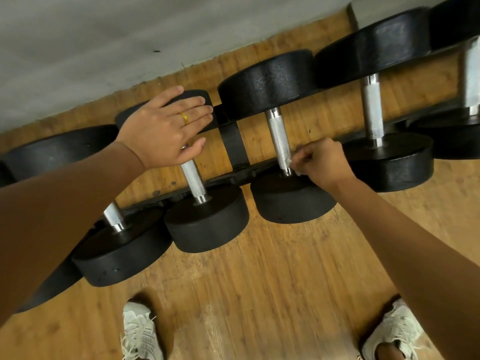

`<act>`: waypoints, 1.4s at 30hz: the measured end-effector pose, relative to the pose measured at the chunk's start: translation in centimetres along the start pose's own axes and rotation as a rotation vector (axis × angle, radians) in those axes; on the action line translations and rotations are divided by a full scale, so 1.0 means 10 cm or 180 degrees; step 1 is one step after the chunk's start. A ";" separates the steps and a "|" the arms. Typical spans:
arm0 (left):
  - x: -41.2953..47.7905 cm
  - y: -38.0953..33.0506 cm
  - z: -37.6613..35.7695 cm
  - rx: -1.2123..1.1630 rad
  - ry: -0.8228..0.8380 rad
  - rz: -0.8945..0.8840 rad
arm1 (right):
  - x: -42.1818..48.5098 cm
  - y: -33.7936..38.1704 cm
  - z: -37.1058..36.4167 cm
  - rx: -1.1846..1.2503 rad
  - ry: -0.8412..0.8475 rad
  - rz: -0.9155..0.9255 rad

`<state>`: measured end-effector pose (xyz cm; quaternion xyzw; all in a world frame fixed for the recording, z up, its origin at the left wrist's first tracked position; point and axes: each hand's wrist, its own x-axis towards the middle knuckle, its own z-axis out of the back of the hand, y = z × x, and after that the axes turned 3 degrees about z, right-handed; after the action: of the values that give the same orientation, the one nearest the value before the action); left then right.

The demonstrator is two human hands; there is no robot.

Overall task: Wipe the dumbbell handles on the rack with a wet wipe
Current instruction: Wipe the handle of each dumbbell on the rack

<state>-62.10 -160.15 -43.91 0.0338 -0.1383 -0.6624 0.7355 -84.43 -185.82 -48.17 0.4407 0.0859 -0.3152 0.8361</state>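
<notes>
Against a knurled steel handle [278, 136], right fingers [309, 158] pinch a thin wipe [289, 162]; left fingers [192, 110] rest flat on a black disc [198, 94].

**Five Dumbbells, One Rack, One Wipe**

One rack [235, 144] carried five dumbbells [293, 196]. Five metal handles [279, 139] showed, one to each. Ten black heads [206, 222] were counted, five on the near side and five on the far side. One more dark shape [39, 289] at the lower left could not be identified. Two hands were in view, one left hand [166, 126] and one right hand [322, 162]. There was one gold ring [184, 118], one wet wipe [288, 160] and two white shoes [140, 331].
</notes>
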 end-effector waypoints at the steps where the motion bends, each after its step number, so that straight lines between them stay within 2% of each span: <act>1: 0.00 0.00 0.00 -0.0012 -0.0009 0.0005 | 0.01 0.00 0.03 -0.0152 0.0156 -0.0033; 4: 0.01 0.01 -0.01 -0.0029 -0.0056 0.0015 | 0.06 0.04 0.11 -0.0190 0.0257 -0.0012; 9: 0.01 0.01 -0.02 -0.0026 -0.0048 -0.0001 | 0.11 0.24 0.01 0.0784 -0.1056 0.0176; 15: 0.01 0.01 -0.01 -0.0020 -0.0009 0.0032 | 0.24 0.45 -0.31 0.0441 -0.1354 0.0489; 19: 0.00 0.00 -0.03 -0.0018 -0.0056 0.0019 | 0.17 0.33 -0.30 -0.0274 -0.1181 0.0732; 23: 0.01 0.00 -0.03 -0.0022 -0.0098 0.0058 | 0.23 0.40 -0.20 -0.0527 -0.1062 0.0756; 26: 0.01 -0.01 -0.02 -0.0026 -0.0109 0.0056 | 0.35 0.51 -0.20 -0.0514 -0.1245 0.0456; 28: 0.01 -0.01 -0.02 -0.0022 -0.0102 0.0051 | 0.30 0.50 -0.26 -0.0426 -0.1325 0.0490; 33: 0.01 -0.01 -0.01 0.0021 -0.0106 0.0062 | 0.01 0.23 -0.31 -0.0502 -0.1087 0.0674; 36: 0.01 0.00 -0.02 -0.0004 -0.0087 0.0064 | 0.14 0.33 -0.19 -0.0561 -0.0905 0.0711; 42: 0.03 -0.02 0.01 0.0016 0.0017 0.0085 | 0.27 0.51 -0.21 -0.0307 -0.1097 0.0379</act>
<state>-62.29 -160.49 -43.78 0.0356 -0.1385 -0.6521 0.7445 -78.94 -183.29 -47.10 0.3440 -0.0698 -0.3315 0.8757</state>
